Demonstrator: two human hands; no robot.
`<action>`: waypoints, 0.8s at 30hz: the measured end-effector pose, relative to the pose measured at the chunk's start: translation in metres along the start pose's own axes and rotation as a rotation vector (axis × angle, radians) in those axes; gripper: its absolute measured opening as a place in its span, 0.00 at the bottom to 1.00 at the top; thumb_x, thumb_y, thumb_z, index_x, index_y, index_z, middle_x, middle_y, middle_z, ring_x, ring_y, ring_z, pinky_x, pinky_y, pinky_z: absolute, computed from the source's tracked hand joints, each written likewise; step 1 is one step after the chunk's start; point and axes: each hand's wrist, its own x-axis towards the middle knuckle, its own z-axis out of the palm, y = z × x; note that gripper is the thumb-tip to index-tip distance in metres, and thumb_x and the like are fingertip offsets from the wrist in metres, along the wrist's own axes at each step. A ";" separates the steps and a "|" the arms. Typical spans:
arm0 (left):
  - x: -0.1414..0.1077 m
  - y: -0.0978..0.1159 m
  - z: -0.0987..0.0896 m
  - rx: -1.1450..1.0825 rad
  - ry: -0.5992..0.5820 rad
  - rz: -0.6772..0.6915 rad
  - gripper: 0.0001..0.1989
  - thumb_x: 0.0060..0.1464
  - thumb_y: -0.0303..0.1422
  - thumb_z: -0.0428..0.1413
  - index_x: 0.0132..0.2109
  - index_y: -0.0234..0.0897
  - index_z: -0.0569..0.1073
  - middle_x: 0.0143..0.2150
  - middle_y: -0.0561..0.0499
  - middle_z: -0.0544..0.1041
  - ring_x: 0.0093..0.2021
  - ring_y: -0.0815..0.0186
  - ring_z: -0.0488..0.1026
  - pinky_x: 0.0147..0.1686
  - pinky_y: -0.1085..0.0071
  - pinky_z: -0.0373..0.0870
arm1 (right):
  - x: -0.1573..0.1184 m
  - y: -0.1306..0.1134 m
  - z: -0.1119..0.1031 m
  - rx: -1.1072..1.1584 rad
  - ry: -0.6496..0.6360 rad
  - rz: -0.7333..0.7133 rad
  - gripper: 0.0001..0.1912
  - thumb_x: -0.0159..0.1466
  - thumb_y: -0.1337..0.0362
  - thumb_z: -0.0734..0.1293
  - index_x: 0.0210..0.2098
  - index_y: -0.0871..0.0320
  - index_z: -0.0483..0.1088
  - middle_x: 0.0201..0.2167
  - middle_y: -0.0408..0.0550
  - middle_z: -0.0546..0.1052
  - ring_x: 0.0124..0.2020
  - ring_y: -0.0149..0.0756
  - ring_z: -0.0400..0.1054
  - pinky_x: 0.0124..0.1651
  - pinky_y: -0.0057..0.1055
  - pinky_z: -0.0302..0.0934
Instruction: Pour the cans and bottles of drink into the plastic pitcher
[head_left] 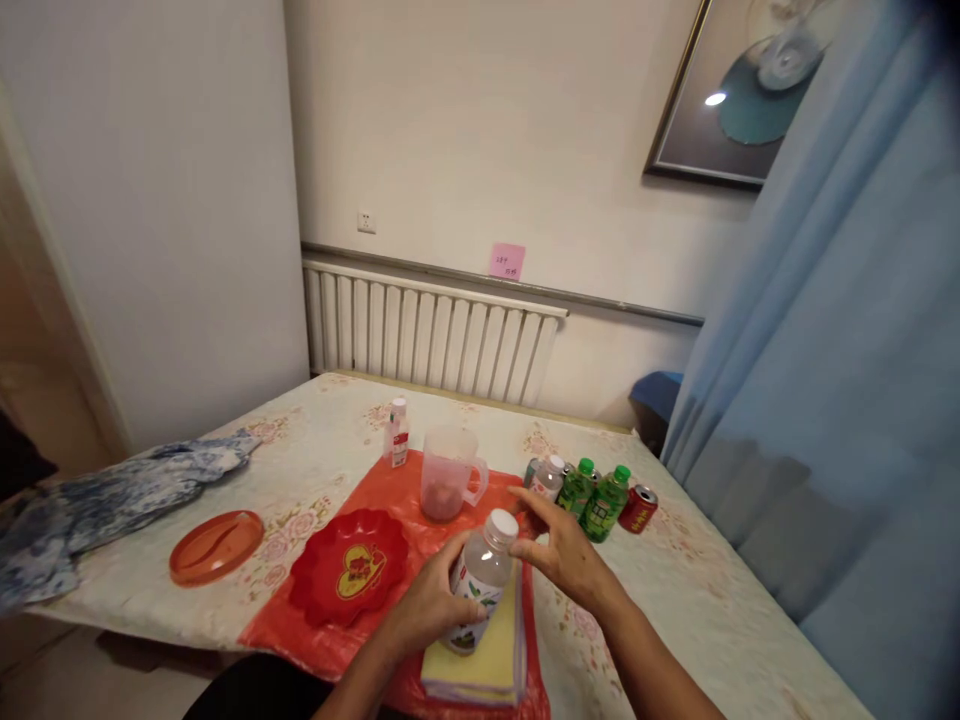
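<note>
A clear bottle (480, 575) with a white cap and a leafy label is upright in my left hand (435, 600), whose fingers wrap round its side. My right hand (562, 545) is beside the cap, thumb near it and fingers apart. Under the bottle lies a stack of yellow cloths (487, 670) on a red plastic sheet (285, 620). A red scalloped tray (315, 580) is left of my hands. Behind the bottle stands a translucent jug (442, 460) with a handle.
Green-capped bottles (604, 505), another white-capped bottle (550, 478) and a red can (638, 510) stand at the right. A small bottle (398, 435) is behind the sheet. An orange lid (191, 555) and blue patterned cloth (135, 505) lie at the left.
</note>
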 end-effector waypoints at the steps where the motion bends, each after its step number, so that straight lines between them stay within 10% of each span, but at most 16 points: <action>1: 0.001 0.000 0.003 -0.015 0.003 0.010 0.39 0.36 0.25 0.61 0.60 0.40 0.66 0.57 0.50 0.74 0.55 0.55 0.70 0.54 0.63 0.66 | -0.005 0.007 0.003 0.038 0.004 0.054 0.33 0.54 0.62 0.73 0.59 0.56 0.66 0.46 0.49 0.76 0.41 0.39 0.69 0.46 0.37 0.64; 11: 0.024 -0.021 0.038 -0.023 0.021 0.064 0.40 0.38 0.33 0.70 0.59 0.40 0.66 0.58 0.45 0.73 0.57 0.52 0.69 0.58 0.63 0.65 | -0.051 0.050 0.049 0.378 0.074 0.271 0.28 0.48 0.69 0.72 0.50 0.55 0.71 0.40 0.44 0.80 0.40 0.42 0.74 0.41 0.33 0.67; 20: 0.054 -0.047 0.067 -0.006 -0.070 0.018 0.41 0.38 0.33 0.65 0.61 0.41 0.62 0.61 0.46 0.71 0.60 0.51 0.68 0.62 0.60 0.62 | -0.055 0.082 0.043 0.355 0.248 0.415 0.30 0.44 0.72 0.69 0.49 0.58 0.72 0.41 0.47 0.80 0.40 0.42 0.74 0.40 0.32 0.68; 24: 0.070 -0.094 0.061 0.225 0.025 0.044 0.40 0.43 0.40 0.61 0.63 0.36 0.60 0.63 0.39 0.69 0.64 0.48 0.65 0.64 0.53 0.59 | -0.060 0.104 0.023 0.311 0.310 0.467 0.29 0.45 0.69 0.69 0.49 0.59 0.72 0.40 0.48 0.80 0.40 0.42 0.74 0.39 0.32 0.69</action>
